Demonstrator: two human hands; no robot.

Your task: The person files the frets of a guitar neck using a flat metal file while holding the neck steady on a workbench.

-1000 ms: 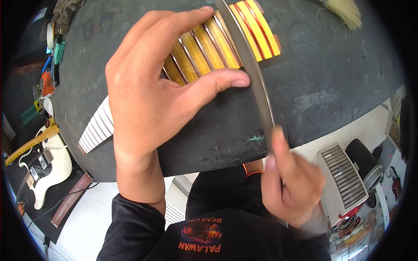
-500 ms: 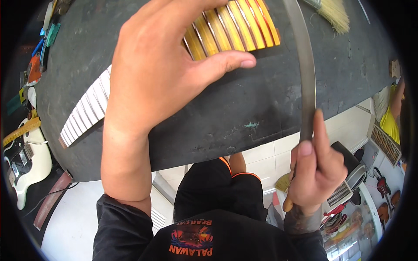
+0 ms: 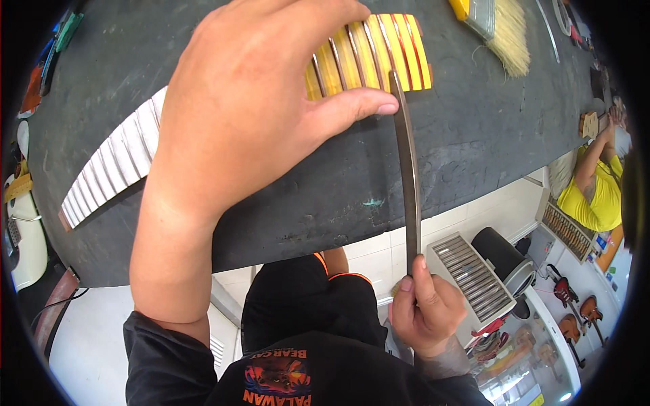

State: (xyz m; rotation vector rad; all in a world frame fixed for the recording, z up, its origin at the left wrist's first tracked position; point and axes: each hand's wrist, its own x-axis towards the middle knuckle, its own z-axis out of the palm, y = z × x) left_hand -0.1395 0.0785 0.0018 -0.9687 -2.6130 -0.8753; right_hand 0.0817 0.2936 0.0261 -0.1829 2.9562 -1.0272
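A fretted guitar neck (image 3: 399, 57) lies across the dark bench, its right part yellow with metal frets. A white, dark-striped stretch (image 3: 112, 159) emerges on the other side of my left hand (image 3: 233, 101); the join between them is hidden. That hand reaches over the neck, fingers bent toward its far side and thumb along its near edge. In my right hand (image 3: 430, 308) is a long, narrow metal file (image 3: 407, 176), gripped at its near end with a finger stretched along it. The file's tip is at the yellow part's near edge, beside my left thumb.
A pale-bristled brush (image 3: 504, 44) lies at the far right of the bench (image 3: 311, 183). Beyond the bench's right end sits a person in yellow (image 3: 596, 189). A ribbed grey box (image 3: 474, 277) stands below. A cream guitar body (image 3: 27, 247) is at far left.
My right hand has swung the file leftward, bringing its tip down to the near edge of the yellow frets. My left hand keeps its place on the neck; the view has shifted slightly.
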